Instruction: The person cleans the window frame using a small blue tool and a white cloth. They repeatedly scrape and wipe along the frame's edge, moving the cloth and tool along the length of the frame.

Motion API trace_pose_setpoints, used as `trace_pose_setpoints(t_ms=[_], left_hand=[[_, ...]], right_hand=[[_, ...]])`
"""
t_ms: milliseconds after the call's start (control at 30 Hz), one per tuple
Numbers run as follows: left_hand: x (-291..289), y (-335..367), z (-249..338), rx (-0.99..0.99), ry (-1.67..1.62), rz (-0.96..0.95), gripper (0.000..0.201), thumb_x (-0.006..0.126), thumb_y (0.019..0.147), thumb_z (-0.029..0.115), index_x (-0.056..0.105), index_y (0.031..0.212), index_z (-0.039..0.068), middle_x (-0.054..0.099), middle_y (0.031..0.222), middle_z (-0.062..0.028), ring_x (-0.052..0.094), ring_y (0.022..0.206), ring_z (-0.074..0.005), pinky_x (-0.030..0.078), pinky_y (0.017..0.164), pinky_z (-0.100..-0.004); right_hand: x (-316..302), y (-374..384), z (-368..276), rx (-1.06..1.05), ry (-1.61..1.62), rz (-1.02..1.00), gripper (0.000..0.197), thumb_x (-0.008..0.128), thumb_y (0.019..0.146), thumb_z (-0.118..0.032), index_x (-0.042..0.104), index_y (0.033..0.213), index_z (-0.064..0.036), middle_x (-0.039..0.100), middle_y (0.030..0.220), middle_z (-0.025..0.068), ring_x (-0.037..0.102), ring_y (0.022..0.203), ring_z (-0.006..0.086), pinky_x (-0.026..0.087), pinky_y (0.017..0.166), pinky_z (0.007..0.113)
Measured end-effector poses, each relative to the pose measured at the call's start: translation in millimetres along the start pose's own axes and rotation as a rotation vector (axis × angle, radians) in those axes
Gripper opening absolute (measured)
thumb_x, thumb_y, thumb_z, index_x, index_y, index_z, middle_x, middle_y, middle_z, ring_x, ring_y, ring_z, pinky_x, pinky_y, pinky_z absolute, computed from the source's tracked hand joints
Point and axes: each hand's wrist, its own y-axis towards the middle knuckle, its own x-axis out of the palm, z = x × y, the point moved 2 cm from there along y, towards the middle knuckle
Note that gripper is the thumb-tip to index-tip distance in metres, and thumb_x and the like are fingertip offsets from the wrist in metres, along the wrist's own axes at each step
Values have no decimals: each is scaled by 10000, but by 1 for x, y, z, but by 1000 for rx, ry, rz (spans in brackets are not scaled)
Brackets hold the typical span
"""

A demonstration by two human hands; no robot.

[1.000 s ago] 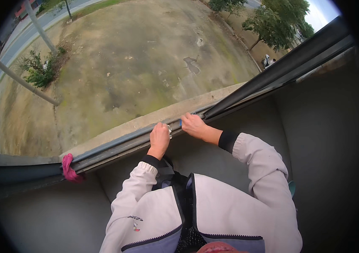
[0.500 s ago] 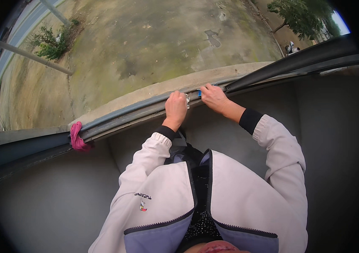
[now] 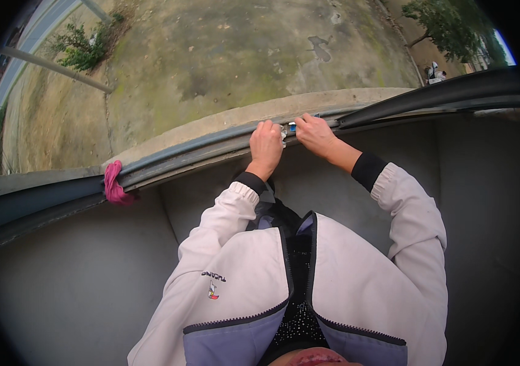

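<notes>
Rough concrete ledge (image 3: 211, 126) borders a long, grooved grey track (image 3: 187, 160), bunched pink cloth (image 3: 114, 184) draped across it at left, left hand (image 3: 266, 146) curled around a crumpled whitish piece (image 3: 284, 135) at the track, right hand (image 3: 316, 135) pinching a small blue piece (image 3: 292, 127) just beside.

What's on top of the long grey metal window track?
A crumpled pink cloth drapes over the track. The left hand, with a crumpled whitish piece, and right hand, with a small blue piece, are over it. The surface beneath these is hidden.
</notes>
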Motion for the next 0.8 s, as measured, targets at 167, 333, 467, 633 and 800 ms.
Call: trace_pose_setpoints(t_ms=[167, 333, 467, 633, 800], left_hand=[[-1, 0, 2, -3, -3, 20, 60, 696, 900, 110, 699, 865, 61, 639, 880, -117, 643, 891, -332, 549, 768, -457], [1, 0, 2, -7, -3, 18, 71, 688, 909, 118, 707, 867, 64, 644, 885, -116, 643, 891, -332, 547, 774, -453], [5, 1, 1, -5, -25, 29, 79, 685, 912, 123, 710, 865, 65, 648, 882, -114, 645, 897, -330, 545, 775, -458], [13, 5, 4, -21, -53, -19, 92, 680, 922, 139, 721, 884, 67, 661, 895, -112, 653, 924, -334, 548, 797, -467], [13, 6, 4, -52, -134, -53, 107, 680, 936, 154, 749, 936, 73, 687, 927, -116, 658, 953, -345, 545, 817, -467]], right_hand=[[-1, 0, 0, 17, 39, -39, 72, 694, 762, -137, 741, 758, -83, 622, 927, 58, 648, 938, 241, 598, 731, 342], [2, 1, 6, 6, 109, -55, 70, 702, 771, -142, 733, 759, -81, 624, 963, 57, 652, 969, 247, 610, 736, 360], [7, 3, 8, 2, 150, -37, 55, 706, 764, -140, 728, 749, -92, 627, 953, 51, 650, 975, 243, 609, 734, 358], [13, 2, 11, 3, 174, -26, 43, 701, 756, -133, 725, 742, -101, 628, 936, 40, 649, 971, 242, 608, 736, 353], [15, -2, 15, -1, 213, -6, 34, 688, 760, -104, 721, 758, -96, 636, 935, 40, 651, 991, 240, 610, 745, 345]])
